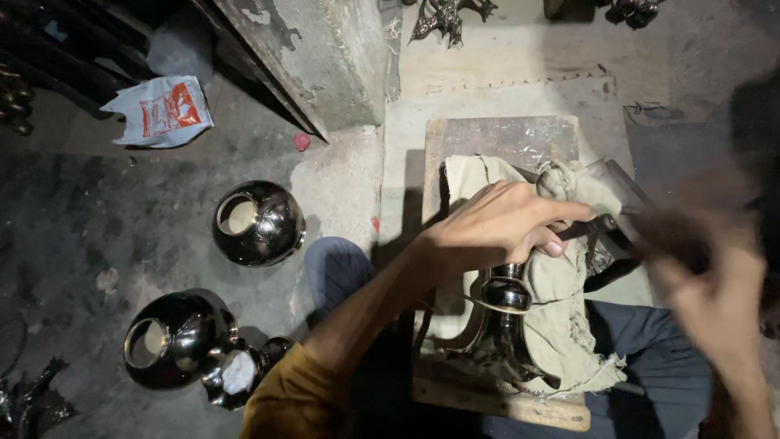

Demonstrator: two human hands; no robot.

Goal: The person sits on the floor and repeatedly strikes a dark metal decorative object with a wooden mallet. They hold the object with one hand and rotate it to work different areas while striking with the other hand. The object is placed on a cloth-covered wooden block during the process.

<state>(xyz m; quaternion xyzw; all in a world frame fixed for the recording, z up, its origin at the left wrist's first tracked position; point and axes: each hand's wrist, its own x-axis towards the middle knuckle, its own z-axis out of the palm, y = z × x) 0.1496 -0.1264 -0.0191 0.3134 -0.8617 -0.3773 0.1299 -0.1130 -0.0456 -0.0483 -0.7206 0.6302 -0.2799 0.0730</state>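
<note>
Dusty concrete floor, wooden board [496,134] lying on it. Left hand [504,223] clamping fingers round a dark metal vase [505,313] through beige cloth [561,313], vase standing just below the grip. Right hand [707,268] blurring, seemingly closing on a dark tool [605,223]; grip unclear. Lying well apart to the left: two round pots [258,223], white bag [162,110].

Dark shiny metal vessel [505,313], cloth-wrapped [561,317], on board.
</note>
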